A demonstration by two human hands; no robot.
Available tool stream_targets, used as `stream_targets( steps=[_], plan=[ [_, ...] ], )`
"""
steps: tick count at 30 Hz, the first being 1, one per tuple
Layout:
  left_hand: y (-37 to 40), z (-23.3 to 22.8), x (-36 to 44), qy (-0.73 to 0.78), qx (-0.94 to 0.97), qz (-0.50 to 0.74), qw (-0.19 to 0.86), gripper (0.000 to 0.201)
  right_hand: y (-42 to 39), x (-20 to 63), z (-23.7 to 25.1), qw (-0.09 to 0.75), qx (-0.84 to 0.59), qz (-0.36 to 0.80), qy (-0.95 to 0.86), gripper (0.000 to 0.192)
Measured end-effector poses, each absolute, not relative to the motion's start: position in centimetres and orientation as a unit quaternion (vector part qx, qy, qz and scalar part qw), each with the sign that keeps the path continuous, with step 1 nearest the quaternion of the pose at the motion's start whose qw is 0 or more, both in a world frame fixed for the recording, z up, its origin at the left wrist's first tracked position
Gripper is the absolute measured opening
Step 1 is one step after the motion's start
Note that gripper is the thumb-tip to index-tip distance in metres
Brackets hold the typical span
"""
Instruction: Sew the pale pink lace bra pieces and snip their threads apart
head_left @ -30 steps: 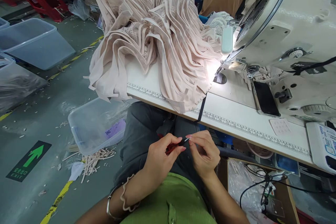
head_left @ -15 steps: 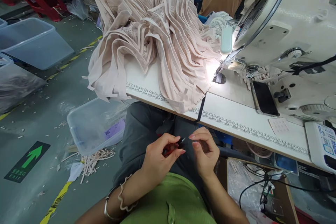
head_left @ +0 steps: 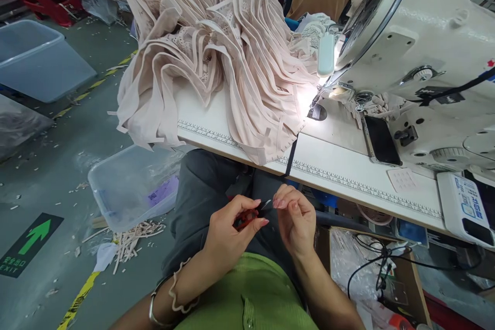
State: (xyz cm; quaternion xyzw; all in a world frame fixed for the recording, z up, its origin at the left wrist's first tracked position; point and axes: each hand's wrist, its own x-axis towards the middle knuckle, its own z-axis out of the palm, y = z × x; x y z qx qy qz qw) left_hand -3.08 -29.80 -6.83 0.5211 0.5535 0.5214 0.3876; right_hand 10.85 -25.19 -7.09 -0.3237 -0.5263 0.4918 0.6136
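Holding the red-handled snips [head_left: 247,218] low over our lap, below the table edge [head_left: 348,185], our left hand [head_left: 226,232] is clenched around the handle. We judge them light, stiff and sharp-tipped, best gripped at the handle. Our right hand [head_left: 296,219] pinches its fingertips at the blade tip; what it pinches is too small to tell.

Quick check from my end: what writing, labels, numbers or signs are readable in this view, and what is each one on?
"EXIT": white letters under the green arrow on the dark floor sign.
Ruler marks along the front edge of the white table: numbers too small to read.
Blue and white label on the control box: blurred.
Purple paper in the clear bin: print too small.
Black label on the sewing machine: unreadable.
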Motion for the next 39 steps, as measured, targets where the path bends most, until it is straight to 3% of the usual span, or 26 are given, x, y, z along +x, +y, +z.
stream_targets(
  steps=[12,18,26,29,33,37,39],
  plan=[
    [-29.8,-6.6,-3.2,0.563,0.515,0.518,0.385,0.019,-25.2,10.9,-7.0,0.614,-0.334,0.461,-0.547,0.024],
    [-29.3,-7.3,-3.8,0.587,0.516,0.487,0.39,0.027,-24.9,13.0,-5.5,0.578,-0.353,0.323,-0.661,0.014],
    [-26.2,-7.5,-3.0,0.517,0.644,0.392,0.406,0.026,-21.6,19.2,-3.2,0.588,-0.394,0.136,-0.693,0.026],
    [-24.6,-6.4,-1.7,0.486,0.675,0.375,0.409,0.022,-20.5,21.9,-2.6,0.585,-0.425,0.083,-0.685,0.022],
    [-22.3,-5.0,0.0,0.454,0.694,0.369,0.419,0.02,-19.5,24.2,-2.3,0.547,-0.474,0.066,-0.687,0.015],
    [-20.5,-4.1,1.5,0.457,0.703,0.368,0.403,0.022,-18.1,25.1,-2.0,0.49,-0.495,0.041,-0.716,0.029],
    [-20.0,-3.8,2.1,0.462,0.702,0.365,0.401,0.022,-17.5,25.4,-1.8,0.46,-0.52,0.014,-0.719,0.025]
  ],
)
